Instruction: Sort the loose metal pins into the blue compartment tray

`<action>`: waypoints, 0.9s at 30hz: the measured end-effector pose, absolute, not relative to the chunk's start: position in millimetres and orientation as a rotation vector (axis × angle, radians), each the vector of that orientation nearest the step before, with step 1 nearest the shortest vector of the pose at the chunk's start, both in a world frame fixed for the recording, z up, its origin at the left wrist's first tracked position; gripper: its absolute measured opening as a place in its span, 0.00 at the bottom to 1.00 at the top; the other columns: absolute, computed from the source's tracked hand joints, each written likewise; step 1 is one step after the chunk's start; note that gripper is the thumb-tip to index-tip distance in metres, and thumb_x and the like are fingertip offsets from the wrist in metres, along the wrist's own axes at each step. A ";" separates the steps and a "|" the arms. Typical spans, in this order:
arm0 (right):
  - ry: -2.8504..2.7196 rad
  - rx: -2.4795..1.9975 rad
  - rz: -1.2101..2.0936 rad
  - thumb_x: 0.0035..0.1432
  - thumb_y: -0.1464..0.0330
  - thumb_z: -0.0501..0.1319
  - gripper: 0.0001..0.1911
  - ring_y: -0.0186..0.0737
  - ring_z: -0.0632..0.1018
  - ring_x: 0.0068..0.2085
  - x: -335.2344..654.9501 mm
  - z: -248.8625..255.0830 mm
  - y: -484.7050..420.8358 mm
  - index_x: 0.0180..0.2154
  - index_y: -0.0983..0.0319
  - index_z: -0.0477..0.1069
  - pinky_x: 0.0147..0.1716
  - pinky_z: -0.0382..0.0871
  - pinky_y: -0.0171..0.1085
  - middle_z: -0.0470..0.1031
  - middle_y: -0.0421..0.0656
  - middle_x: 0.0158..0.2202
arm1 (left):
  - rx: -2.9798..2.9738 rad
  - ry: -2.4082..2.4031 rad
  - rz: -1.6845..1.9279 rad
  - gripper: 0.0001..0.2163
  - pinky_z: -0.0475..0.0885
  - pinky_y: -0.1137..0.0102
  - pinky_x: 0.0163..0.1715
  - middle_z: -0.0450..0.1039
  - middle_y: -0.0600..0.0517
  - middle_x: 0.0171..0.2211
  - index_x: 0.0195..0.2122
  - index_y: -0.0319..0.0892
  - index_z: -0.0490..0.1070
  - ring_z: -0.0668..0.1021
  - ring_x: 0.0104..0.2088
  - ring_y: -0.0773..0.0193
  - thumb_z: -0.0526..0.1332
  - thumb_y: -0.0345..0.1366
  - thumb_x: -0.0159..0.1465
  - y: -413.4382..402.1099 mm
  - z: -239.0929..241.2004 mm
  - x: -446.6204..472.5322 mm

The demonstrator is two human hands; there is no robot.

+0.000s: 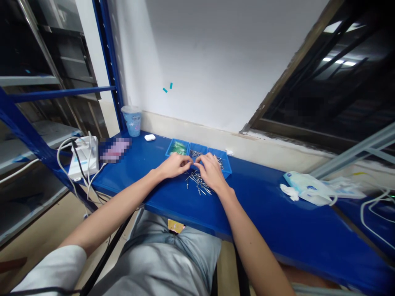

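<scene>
My left hand [175,165] and my right hand [211,170] meet above the front of the blue bins, fingertips pinched close together. Whatever lies between the fingertips is too small to make out. Just below them, a loose pile of thin metal pins that look like blind rivets [199,181] is spread on the blue tabletop. Behind the left hand, a blue bin holds clear green plastic bags or wrapping [178,148]. More metal pins lie in the middle bin [197,153] and in the right bin [227,166], which my right hand partly covers.
A lidded blue cup [132,121] and a white earbud case [149,137] stand at the back left. A white power strip [84,158] with cables sits at the left edge. Tissue packs [310,189] lie to the right. Blue shelving [109,61] rises at left.
</scene>
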State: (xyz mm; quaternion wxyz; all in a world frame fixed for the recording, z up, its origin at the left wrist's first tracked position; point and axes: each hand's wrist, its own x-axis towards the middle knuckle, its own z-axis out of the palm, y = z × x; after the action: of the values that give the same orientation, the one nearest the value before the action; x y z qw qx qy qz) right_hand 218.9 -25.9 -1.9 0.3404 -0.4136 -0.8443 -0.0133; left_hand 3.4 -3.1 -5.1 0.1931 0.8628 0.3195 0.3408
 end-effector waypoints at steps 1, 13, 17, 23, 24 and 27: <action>-2.200 -1.085 -0.031 0.75 0.65 0.55 0.12 0.50 0.74 0.45 218.9 -2.2 -25.6 0.36 0.57 0.72 0.48 0.64 0.48 0.79 0.46 0.38 | 2.427 0.895 0.957 0.13 0.65 0.71 0.31 0.78 0.53 0.26 0.40 0.39 0.81 0.74 0.25 0.67 0.57 0.37 0.71 -3.2 -5.1 3.4; -2.269 -1.048 -0.013 0.72 0.63 0.60 0.08 0.51 0.74 0.47 219.7 -0.4 -27.8 0.39 0.57 0.76 0.51 0.64 0.51 0.81 0.45 0.40 | 2.416 0.911 0.967 0.12 0.66 0.72 0.30 0.78 0.52 0.26 0.42 0.39 0.81 0.76 0.25 0.66 0.58 0.38 0.70 -2.6 -6.7 3.0; -2.163 -1.000 -0.166 0.75 0.64 0.55 0.12 0.52 0.73 0.46 220.8 5.7 -32.7 0.40 0.56 0.77 0.48 0.63 0.51 0.83 0.47 0.42 | 2.382 0.918 0.993 0.15 0.68 0.71 0.32 0.79 0.52 0.26 0.50 0.39 0.80 0.77 0.26 0.65 0.58 0.40 0.72 -2.9 -4.5 2.7; -1.681 -1.215 -0.391 0.76 0.61 0.52 0.17 0.54 0.72 0.47 218.9 5.3 -30.6 0.45 0.57 0.79 0.51 0.61 0.52 0.80 0.50 0.43 | 2.693 1.091 0.569 0.12 0.70 0.66 0.35 0.81 0.46 0.30 0.47 0.42 0.83 0.79 0.29 0.56 0.61 0.35 0.67 3.7 -11.9 0.4; -1.696 -1.282 -0.390 0.76 0.60 0.53 0.16 0.55 0.72 0.49 219.5 2.9 -27.8 0.46 0.57 0.79 0.51 0.61 0.52 0.81 0.50 0.45 | 2.723 1.117 0.485 0.13 0.71 0.65 0.37 0.82 0.44 0.33 0.48 0.42 0.83 0.80 0.32 0.55 0.61 0.35 0.67 4.7 -13.0 -0.1; -1.827 -1.380 -0.336 0.74 0.62 0.56 0.15 0.55 0.71 0.50 223.5 -4.3 -20.0 0.43 0.59 0.80 0.51 0.61 0.51 0.81 0.50 0.45 | 2.747 1.180 0.320 0.14 0.72 0.63 0.41 0.84 0.42 0.41 0.50 0.43 0.83 0.82 0.38 0.51 0.60 0.38 0.70 5.8 -12.0 -3.0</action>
State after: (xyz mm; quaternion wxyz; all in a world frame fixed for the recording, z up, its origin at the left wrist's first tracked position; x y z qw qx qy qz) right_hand 223.5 -20.0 -4.3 0.4021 -0.5458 -0.7230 -0.1330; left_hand -3.0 5.8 -12.0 0.0671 0.9116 0.3915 0.1063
